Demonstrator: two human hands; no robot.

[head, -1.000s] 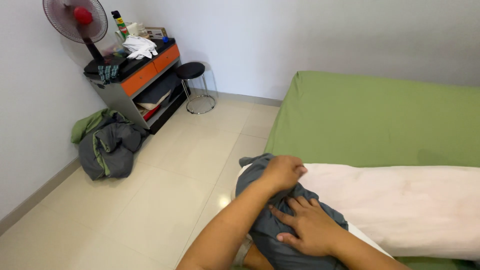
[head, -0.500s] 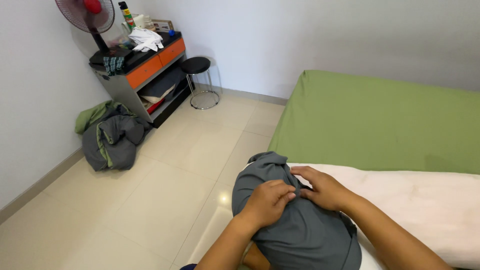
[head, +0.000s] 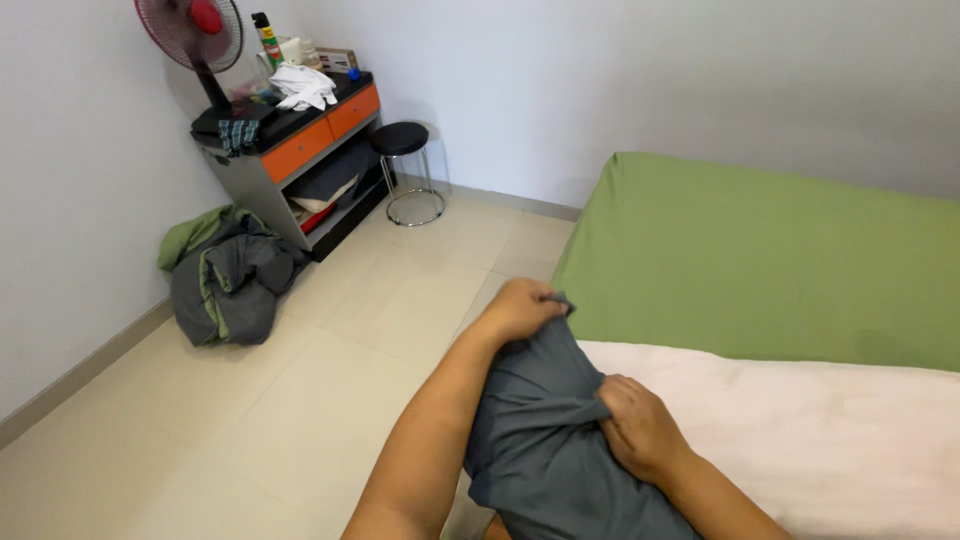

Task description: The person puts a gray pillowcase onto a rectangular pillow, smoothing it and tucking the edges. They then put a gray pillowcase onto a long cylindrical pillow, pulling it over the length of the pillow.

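Landmark: the bed (head: pixel 770 250), covered in a green sheet, fills the right half of the view; all places below are given relative to it.
Grey garment (head: pixel 545 430): a dark grey cloth, bunched and creased, lies at the near left corner of the bed, its lower part hanging off the bed's edge towards the viewer.
Left hand (head: pixel 520 308): at the bed's left edge, fingers curled shut over the top hem of the grey garment, pinching a fold of it.
Right hand (head: pixel 640 425): nearer the viewer than the left hand, on the bed's near side, fingers closed on a gathered ridge of the grey garment; the palm rests partly on the cloth.
Pale pink cloth (head: pixel 800 440): spread flat across the near part of the bed, touching the grey garment on its right.
Floor (head: pixel 300 400): pale tiles, left of the bed.
Clothes heap (head: pixel 225 275): grey and green garments piled on the floor by the left wall, well apart from the bed.
Cabinet (head: pixel 290 150): grey with orange drawers, in the far corner left of the bed; a white cloth (head: pixel 305 85) lies on top.
Fan (head: pixel 195 35): pink-bladed, standing on the cabinet.
Stool (head: pixel 405 160): round black seat on a chrome frame, between the cabinet and the bed.
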